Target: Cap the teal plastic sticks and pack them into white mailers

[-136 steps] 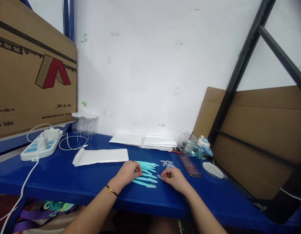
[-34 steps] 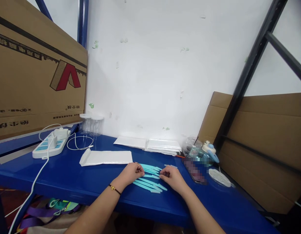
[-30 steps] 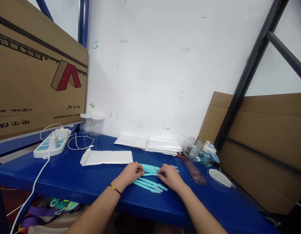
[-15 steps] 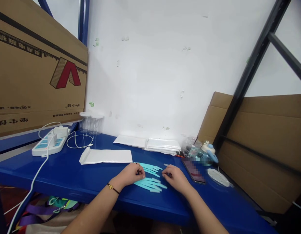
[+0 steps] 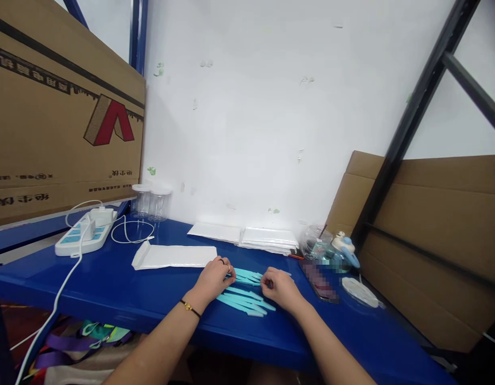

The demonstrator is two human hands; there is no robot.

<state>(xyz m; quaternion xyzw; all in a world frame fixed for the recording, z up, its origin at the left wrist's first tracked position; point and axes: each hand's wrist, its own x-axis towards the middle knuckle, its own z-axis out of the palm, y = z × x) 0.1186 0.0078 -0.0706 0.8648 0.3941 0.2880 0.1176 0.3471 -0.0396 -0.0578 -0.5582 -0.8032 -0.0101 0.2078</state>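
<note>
Two fanned bunches of slim turquoise eyebrow razors with paler ends lie on the blue table. At the left ends of the upper bunch (image 5: 247,276), my left hand (image 5: 215,276) is closed with thumb and fingers pinched together. My right hand (image 5: 280,289) is closed at the right ends of the same bunch, its fingertips pressed together. The lower bunch (image 5: 245,302) lies just below, touched by neither hand. A pale tip (image 5: 288,274) shows behind my right hand; its other end is hidden. Left of my left hand lies a white padded envelope (image 5: 175,256).
Stacked white envelopes (image 5: 269,238) lie against the wall. A phone (image 5: 318,280), a clear cup (image 5: 312,243) and a white round object (image 5: 360,291) are at right. A power strip (image 5: 81,243) with cables and clear jars (image 5: 158,206) are at left. The table's front edge is close.
My right hand has moved left onto the right ends of the upper bunch. My left hand has shifted slightly up and left. The upper razors are drawn closer together.
</note>
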